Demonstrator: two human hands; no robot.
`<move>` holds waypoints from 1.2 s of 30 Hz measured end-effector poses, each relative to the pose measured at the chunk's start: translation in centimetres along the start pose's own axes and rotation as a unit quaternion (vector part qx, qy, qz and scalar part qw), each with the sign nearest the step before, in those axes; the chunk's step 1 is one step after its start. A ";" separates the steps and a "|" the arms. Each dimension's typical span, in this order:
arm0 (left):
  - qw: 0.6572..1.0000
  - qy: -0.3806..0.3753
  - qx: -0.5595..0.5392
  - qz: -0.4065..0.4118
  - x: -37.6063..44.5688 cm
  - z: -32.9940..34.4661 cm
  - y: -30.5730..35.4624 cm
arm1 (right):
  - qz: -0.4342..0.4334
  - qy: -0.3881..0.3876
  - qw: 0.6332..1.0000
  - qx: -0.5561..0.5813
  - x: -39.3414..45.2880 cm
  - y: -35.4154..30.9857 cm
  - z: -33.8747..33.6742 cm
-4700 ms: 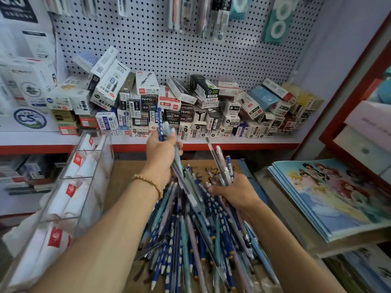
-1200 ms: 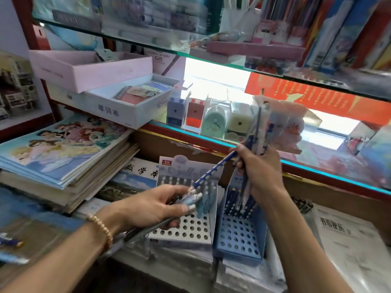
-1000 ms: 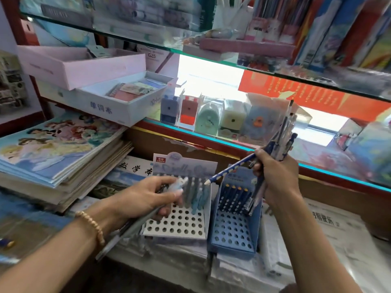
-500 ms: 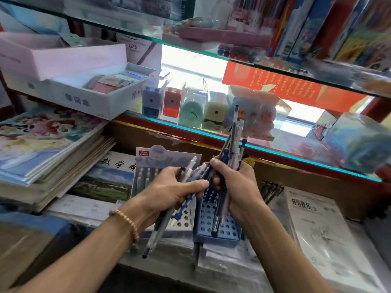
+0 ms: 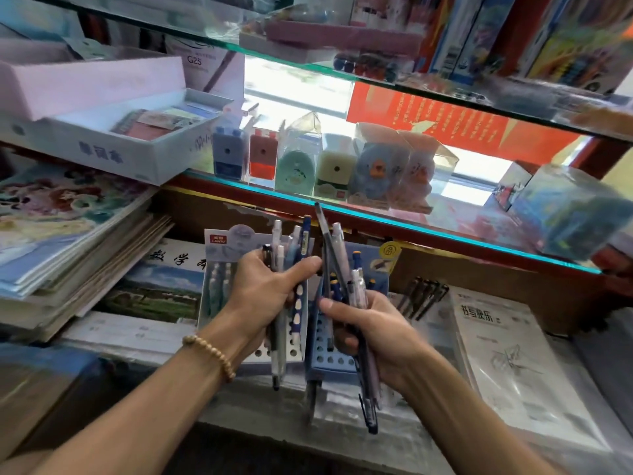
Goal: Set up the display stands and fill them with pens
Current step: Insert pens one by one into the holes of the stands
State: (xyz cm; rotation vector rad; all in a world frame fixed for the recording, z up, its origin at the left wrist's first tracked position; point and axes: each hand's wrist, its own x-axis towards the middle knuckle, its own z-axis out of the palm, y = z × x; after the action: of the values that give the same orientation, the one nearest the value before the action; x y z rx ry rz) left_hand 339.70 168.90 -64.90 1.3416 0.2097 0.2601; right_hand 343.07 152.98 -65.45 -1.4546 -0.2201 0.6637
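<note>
Two perforated display stands sit side by side on the counter under a glass shelf: a white stand (image 5: 219, 269) on the left with a few pale pens in its back row, and a blue stand (image 5: 325, 358) on the right holding a few dark blue pens. My left hand (image 5: 267, 293) grips a bunch of pens (image 5: 291, 248) upright over the white stand. My right hand (image 5: 373, 330) grips a second bunch of pens (image 5: 337, 258) over the blue stand. Both hands hide most of the stands' hole grids.
A glass shelf edge (image 5: 445, 234) runs just above the stands, carrying boxed pencil sharpeners (image 5: 294, 166). Stacked notebooks (image 5: 68, 241) lie to the left, wrapped booklets (image 5: 507, 358) to the right. Loose black pens (image 5: 424, 296) lie behind the blue stand. White boxes (image 5: 113, 145) sit at upper left.
I turned from the pen pile to the stands. Over the last second my hands came together above them, then drew slightly apart, each still holding its bunch.
</note>
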 end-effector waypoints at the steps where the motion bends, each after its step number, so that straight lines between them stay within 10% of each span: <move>1: 1.000 -0.007 0.002 0.004 -0.1 0.2 -0.1 | -0.004 0.000 1.000 -0.009 0.1 0.3 0.3; 17: 0.979 -0.192 0.026 -0.059 -0.2 1.6 -0.4 | -0.090 0.111 0.990 0.002 -0.5 -3.7 -3.1; 36: 0.971 -0.205 0.084 -0.084 0.4 9.4 -3.6 | -0.119 0.239 0.960 -0.088 -4.7 -5.0 -12.0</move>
State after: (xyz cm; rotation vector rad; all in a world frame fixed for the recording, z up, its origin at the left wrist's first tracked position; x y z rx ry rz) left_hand 343.11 159.50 -66.37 1.5050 -0.0050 -0.1833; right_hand 347.01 140.49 -61.14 -1.6816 -0.0733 0.0870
